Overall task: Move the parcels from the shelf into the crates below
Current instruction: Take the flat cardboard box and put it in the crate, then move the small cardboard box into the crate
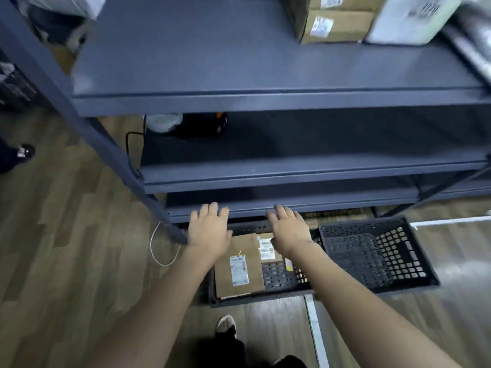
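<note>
Two black perforated crates stand on the floor under the grey shelf unit [265, 99]. The left crate [281, 281] holds a flat brown cardboard parcel [241, 264] with white labels, and a second labelled parcel [267, 248] lies partly behind it. The right crate [377, 256] has nothing in it. My left hand [210, 229] and my right hand [288, 229] hover above the left crate with fingers spread, holding nothing. On the top shelf at the right sit a brown cardboard box [334, 19] and a white wrapped parcel [411, 19].
The grey shelf post [87, 123] slants down to the floor left of my left hand. A white cable loop [159, 251] lies on the wood floor. Dark objects [186, 126] sit on the middle shelf. My shoe [225, 325] is below the crate. Another person's shoe [25, 152] is at far left.
</note>
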Action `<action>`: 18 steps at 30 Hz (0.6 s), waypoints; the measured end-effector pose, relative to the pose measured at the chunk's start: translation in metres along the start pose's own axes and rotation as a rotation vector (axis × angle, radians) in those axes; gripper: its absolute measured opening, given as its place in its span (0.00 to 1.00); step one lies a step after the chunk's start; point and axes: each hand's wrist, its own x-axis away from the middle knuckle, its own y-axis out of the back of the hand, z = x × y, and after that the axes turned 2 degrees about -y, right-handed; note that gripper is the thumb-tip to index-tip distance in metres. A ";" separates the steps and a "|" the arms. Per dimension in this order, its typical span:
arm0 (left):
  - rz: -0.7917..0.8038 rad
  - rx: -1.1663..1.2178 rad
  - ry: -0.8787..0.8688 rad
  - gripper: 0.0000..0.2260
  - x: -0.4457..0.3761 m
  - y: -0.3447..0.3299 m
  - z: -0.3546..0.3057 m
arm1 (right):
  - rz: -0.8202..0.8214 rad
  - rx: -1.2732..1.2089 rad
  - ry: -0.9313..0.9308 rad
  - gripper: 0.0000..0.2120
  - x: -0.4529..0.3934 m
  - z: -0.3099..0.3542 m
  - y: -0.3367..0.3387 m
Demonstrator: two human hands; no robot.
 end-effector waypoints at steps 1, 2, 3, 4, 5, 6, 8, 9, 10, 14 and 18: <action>-0.023 0.005 -0.018 0.23 -0.001 0.011 -0.002 | -0.029 -0.015 -0.015 0.31 0.004 0.000 0.011; -0.045 0.009 -0.036 0.23 -0.003 0.022 -0.004 | -0.065 -0.032 -0.030 0.31 0.007 0.000 0.022; -0.068 0.012 -0.055 0.24 -0.005 0.033 -0.007 | -0.104 -0.044 -0.042 0.31 0.009 -0.001 0.032; -0.092 0.014 -0.074 0.24 -0.008 0.045 -0.010 | -0.145 -0.054 -0.053 0.31 0.012 -0.002 0.042; -0.122 0.014 -0.092 0.24 -0.010 0.056 -0.013 | -0.187 -0.062 -0.063 0.31 0.013 -0.004 0.053; -0.153 0.014 -0.109 0.24 -0.013 0.069 -0.017 | -0.234 -0.069 -0.075 0.30 0.015 -0.007 0.063; -0.225 0.009 -0.144 0.23 -0.020 0.093 -0.025 | -0.336 -0.091 -0.102 0.27 0.016 -0.016 0.086; -0.262 0.002 -0.162 0.23 -0.024 0.104 -0.029 | -0.386 -0.102 -0.111 0.26 0.017 -0.021 0.097; -0.295 -0.004 -0.178 0.23 -0.028 0.115 -0.034 | -0.426 -0.109 -0.119 0.26 0.018 -0.027 0.108; -0.370 -0.010 -0.207 0.23 -0.048 0.154 -0.054 | -0.540 -0.120 -0.145 0.26 0.023 -0.057 0.144; -0.421 0.004 -0.214 0.21 -0.072 0.190 -0.076 | -0.615 -0.106 -0.178 0.26 0.022 -0.101 0.176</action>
